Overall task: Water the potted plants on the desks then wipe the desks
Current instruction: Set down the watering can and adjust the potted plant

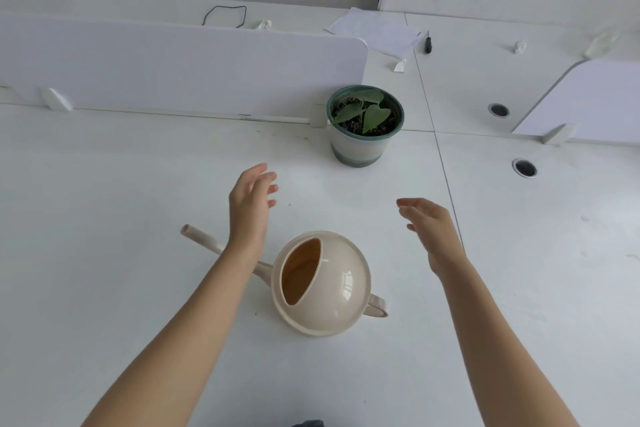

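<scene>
A cream round watering can [332, 288] stands on the white desk [104, 218], its long spout pointing left and partly hidden behind my left forearm, its handle to the right. A potted plant [365, 125] with green heart-shaped leaves sits farther back beside the divider's end. My left hand [251, 208] hovers above the desk just left of the can, fingers apart and holding nothing. My right hand [433, 229] floats to the can's right, also open and holding nothing. Neither hand touches the can or the pot.
A white divider panel [173, 66] runs along the desk's back; another [588, 100] stands at the right. Beyond lie papers [377, 29], a black pen [428, 43], a black cord loop [225, 15] and crumpled tissue bits [519, 45]. Two cable grommets [524, 167] sit on the right desks.
</scene>
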